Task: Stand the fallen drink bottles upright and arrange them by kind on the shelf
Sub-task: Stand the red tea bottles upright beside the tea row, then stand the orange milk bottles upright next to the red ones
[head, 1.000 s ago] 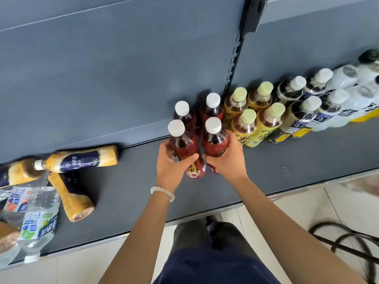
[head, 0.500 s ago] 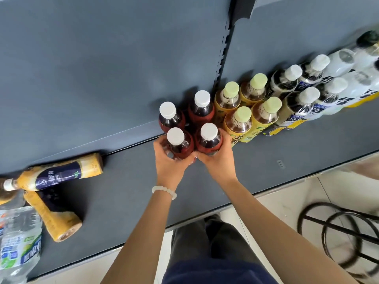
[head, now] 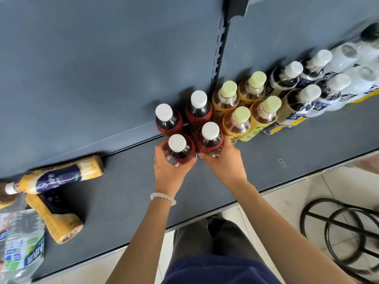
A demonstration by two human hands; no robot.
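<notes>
Several red-labelled dark drink bottles with white caps stand in a block on the grey shelf (head: 307,144). My left hand (head: 170,171) grips the front left red bottle (head: 180,149); my right hand (head: 225,162) grips the front right red bottle (head: 210,136). Behind them stand two more red bottles (head: 167,119). To their right stand yellow tea bottles with green caps (head: 240,121), then dark-and-white labelled bottles (head: 301,101) and milky white ones (head: 346,56). At the left, two yellow-and-navy bottles (head: 61,177) and a water bottle (head: 22,249) lie fallen.
The shelf's back panel (head: 102,68) rises right behind the bottles, with a slotted upright (head: 218,58). A black metal stool frame (head: 344,232) stands on the tiled floor at the lower right. My legs are below the shelf edge.
Both hands have pushed the two front red bottles back against the rear pair, and the bottles now stand straight. The view has shifted right, so the fallen bottles sit further left.
</notes>
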